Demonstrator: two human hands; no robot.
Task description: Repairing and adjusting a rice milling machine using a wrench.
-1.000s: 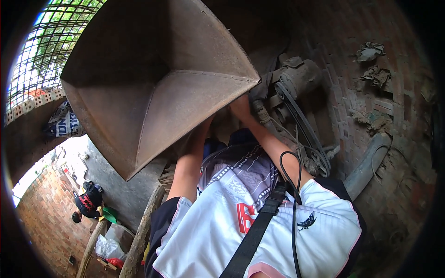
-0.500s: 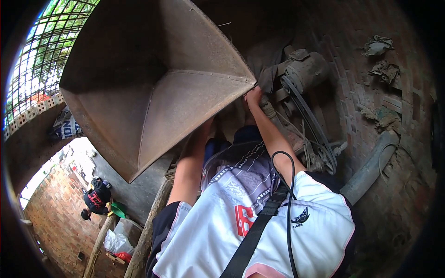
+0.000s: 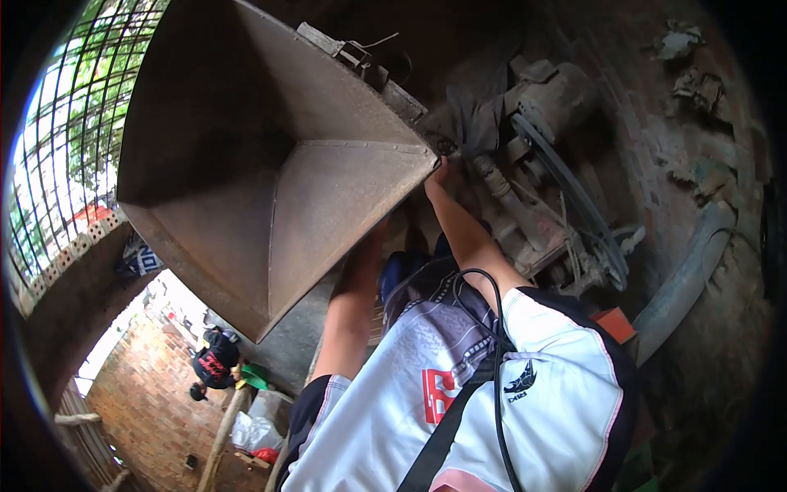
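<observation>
A large brown sheet-metal hopper (image 3: 344, 193), with riveted seams and a wide square mouth, hangs tilted in front of me. My right hand (image 3: 438, 174) grips its near right corner, the fingers closed round the rim and partly hidden. From below, my left forearm (image 3: 354, 303) reaches under the hopper's lower edge; the metal hides the hand itself, so I cannot tell how it touches the hopper. Inside the hopper nothing shows but bare metal and dark shadow.
Right of the hopper stands a dusty motor (image 3: 557, 102) with drive belts (image 3: 574, 197). A thick grey pipe (image 3: 689, 279) leans by the brick wall. Lower left, a person (image 3: 215, 361) bends over a brick floor near wooden poles (image 3: 221, 439). Barred window (image 3: 74, 131) at far left.
The hopper has shifted away from the motor, uncovering a frame-like part behind its upper right edge. My right hand stays on the corner. The whole view has also swung slightly.
</observation>
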